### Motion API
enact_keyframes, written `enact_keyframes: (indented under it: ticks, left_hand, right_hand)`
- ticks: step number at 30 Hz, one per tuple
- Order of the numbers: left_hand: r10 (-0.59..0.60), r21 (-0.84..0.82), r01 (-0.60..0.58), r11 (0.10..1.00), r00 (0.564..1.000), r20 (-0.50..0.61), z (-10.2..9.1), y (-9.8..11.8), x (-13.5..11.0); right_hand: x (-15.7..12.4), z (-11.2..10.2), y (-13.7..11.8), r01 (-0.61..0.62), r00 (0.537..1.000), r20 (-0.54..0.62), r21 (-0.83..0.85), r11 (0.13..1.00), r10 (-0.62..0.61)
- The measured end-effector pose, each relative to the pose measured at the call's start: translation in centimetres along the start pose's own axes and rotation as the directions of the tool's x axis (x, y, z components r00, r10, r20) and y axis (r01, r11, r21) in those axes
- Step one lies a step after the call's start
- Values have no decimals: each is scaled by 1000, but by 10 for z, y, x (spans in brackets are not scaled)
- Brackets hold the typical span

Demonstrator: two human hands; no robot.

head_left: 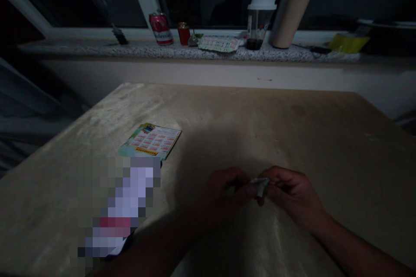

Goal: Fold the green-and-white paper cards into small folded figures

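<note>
Both my hands meet low over a pale wooden table (292, 138) in dim light. My left hand (224, 192) and my right hand (292, 194) each pinch the same small folded piece of light paper (260, 184), held between the fingertips just above the tabletop. Fingers of both hands are closed on it. My forearms come in from the bottom edge of the view.
A printed card with a red grid (151, 140) lies on the table to the left, beside a blurred-out object (120, 207). On the window sill behind stand a red can (160, 28), a small red jar (183, 33), a lidded cup (260, 24) and a cardboard tube (294, 6).
</note>
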State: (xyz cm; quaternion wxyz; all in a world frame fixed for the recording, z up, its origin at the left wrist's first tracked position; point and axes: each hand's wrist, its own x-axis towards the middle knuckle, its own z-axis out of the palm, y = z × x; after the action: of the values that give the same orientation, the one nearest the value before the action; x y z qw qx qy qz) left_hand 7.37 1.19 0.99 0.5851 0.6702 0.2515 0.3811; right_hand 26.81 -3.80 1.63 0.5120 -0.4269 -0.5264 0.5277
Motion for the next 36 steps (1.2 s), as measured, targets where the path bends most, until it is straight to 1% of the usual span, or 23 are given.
enact_keyframes:
  ticks: [2,4,7,9,11,13,16,19,24,28,32,36]
  left_hand:
    - [29,32,-29,999,1000,-6,-2,0,0]
    - [62,61,-61,996,998,-17,-3,-1,0]
    - [117,73,-114,991,992,-44,-2,-3,-1]
    - [123,62,-118,991,990,-75,-1,-6,0]
    - [79,36,-75,997,990,-114,0,-9,0]
    - [6,1,-6,1000,988,-155,0,-12,1]
    - [-74,-40,69,997,982,-171,-1,-12,3]
    - [-76,-58,67,996,982,-170,-1,-8,4]
    - [-68,-66,57,996,982,-177,1,-4,4]
    - [-128,-104,110,988,974,-188,2,-6,6]
    - [-186,-151,167,974,975,-121,1,-6,7]
    - [-258,-161,236,958,956,-138,1,-5,7]
  right_hand:
    - [0,1,1,-41,999,21,55,998,39]
    - [-1,2,1,-62,998,19,63,996,61]
    - [-2,3,1,-59,997,-48,26,998,60]
    - [-3,4,1,-36,994,-100,-17,999,34]
    - [-2,4,0,-13,993,-122,-62,998,5]
    - [-1,4,-2,-5,993,-122,-111,994,-8]
    - [0,4,-4,-14,990,-143,-171,985,-10]
    - [1,4,-5,-44,986,-168,-185,982,13]
    - [3,3,-4,-104,983,-169,-155,982,77]
    - [6,0,-3,-110,977,-196,-121,987,85]
    - [6,-1,-3,-98,976,-202,-93,991,78]
    - [4,2,-5,-68,978,-204,-119,991,43]
